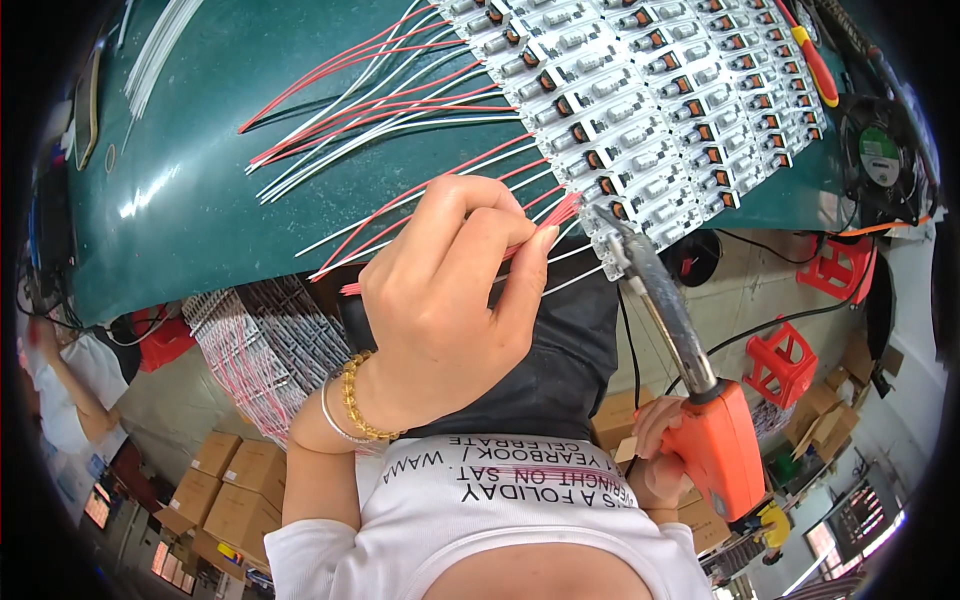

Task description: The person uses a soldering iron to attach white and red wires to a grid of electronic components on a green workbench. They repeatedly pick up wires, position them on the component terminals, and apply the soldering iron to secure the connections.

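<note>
My left hand (445, 300) pinches a bundle of red wires (562, 212) between thumb and fingers. The wire ends reach the near corner of a panel of small circuit boards (655, 185), which carries rows of silver and black-and-orange parts. My right hand (660, 440) is wrapped round the orange handle of a soldering gun (722, 455). Its long metal barrel slants up to the panel's near corner, with the tip close to the wire ends; whether they touch I cannot tell. Red and white wires (400, 125) stick out leftward from the panel's left edge.
The panel lies on a green table (200, 220). Loose white wires (160, 55) are at the far left, a red-and-yellow screwdriver (818, 68) and a black fan (882, 160) at the right. Below stand red stools (780, 362), cardboard boxes (245, 490) and wired panels (265, 345).
</note>
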Demonstrator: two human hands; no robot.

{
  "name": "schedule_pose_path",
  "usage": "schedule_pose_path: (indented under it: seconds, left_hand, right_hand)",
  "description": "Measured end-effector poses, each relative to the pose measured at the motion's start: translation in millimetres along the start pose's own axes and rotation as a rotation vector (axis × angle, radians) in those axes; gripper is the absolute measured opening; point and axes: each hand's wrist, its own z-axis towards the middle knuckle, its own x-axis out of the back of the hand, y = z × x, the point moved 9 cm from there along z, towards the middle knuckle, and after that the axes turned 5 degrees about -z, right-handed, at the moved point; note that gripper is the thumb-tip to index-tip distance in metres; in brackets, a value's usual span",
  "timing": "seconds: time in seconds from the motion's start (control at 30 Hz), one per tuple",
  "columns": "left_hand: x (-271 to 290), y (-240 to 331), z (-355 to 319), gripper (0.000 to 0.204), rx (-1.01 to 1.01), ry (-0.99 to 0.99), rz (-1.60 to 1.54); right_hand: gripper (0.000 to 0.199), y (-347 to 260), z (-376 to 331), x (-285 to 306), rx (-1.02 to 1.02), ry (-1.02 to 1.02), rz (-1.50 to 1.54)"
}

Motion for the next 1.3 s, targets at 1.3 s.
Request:
schedule_pose_path:
  seconds: [1.3]
  left_hand:
    - [-6.2, 3.9, -3.6, 0.009, 0.087, -0.115, -0.037]
  right_hand:
    - [0.031, -4.1, 9.0, -6.2, -0.152, -0.313, 0.013]
